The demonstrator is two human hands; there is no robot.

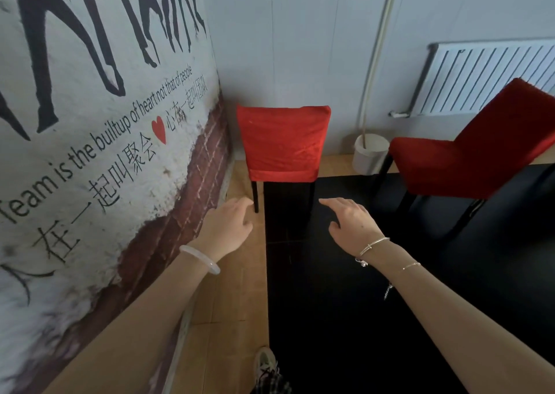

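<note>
A chair with a red fabric cover [282, 141] and black legs stands ahead of me, its back turned toward me, tucked against a black table [345, 288]. My left hand [231, 225] reaches forward, fingers relaxed, just left of the chair's left leg and holds nothing. My right hand [351, 222] is stretched out over the black table, fingers loosely extended, empty, to the right of the chair's legs. Neither hand touches the chair.
A second red-covered chair [468, 159] stands at the right side of the table. A printed wall mural [99, 141] runs close on my left. A white bucket with a pole [371, 153] and a white radiator [486, 78] are at the back wall. My shoe [265, 363] is on the wooden floor.
</note>
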